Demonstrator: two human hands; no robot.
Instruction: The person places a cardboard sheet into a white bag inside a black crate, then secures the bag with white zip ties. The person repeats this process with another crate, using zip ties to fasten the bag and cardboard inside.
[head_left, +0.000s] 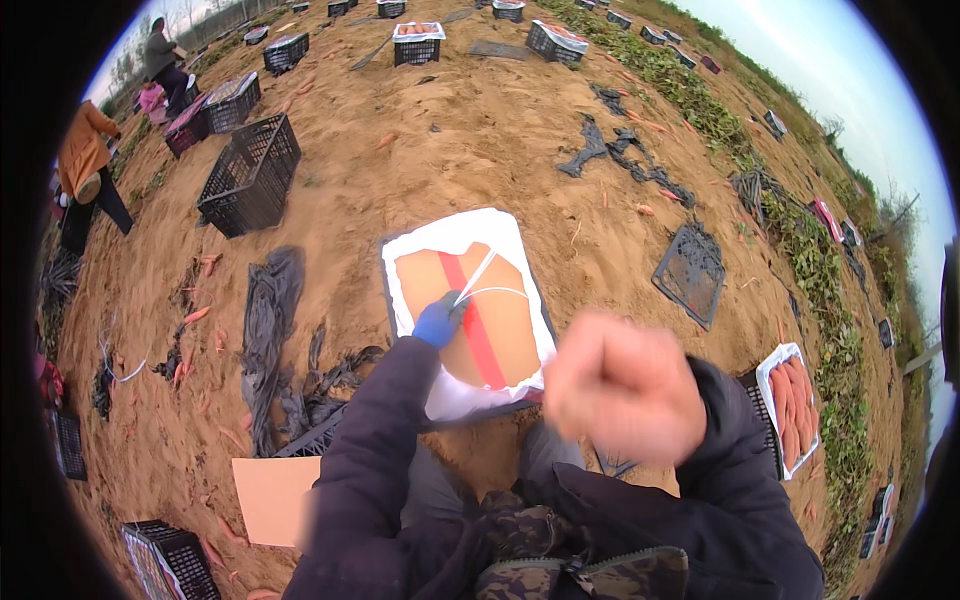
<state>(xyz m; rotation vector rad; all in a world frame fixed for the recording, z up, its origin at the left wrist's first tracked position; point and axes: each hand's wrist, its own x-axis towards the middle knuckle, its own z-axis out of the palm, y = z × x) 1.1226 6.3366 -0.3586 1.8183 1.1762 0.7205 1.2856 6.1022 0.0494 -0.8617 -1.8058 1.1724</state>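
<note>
In front of me stands a dark crate lined with white sheeting (491, 221), covered by a cardboard sheet (420, 281) with a red stripe. My left hand (441, 320), in a blue and grey glove, is closed on a white plastic strap (480, 274) above the cardboard. One length of the strap runs up to the crate's far side, and another curves to the right. My right hand (626, 390) is bare and motion-blurred, raised to the right of the crate's near corner. Its fingers look curled; whether it holds anything cannot be told.
An open black crate (255, 176) stands at upper left, and a crate of sweet potatoes (793, 412) at right. Black plastic film (270, 337) and a cardboard piece (274, 499) lie left. A flat black panel (690, 274) lies right. People (90, 157) work at far left.
</note>
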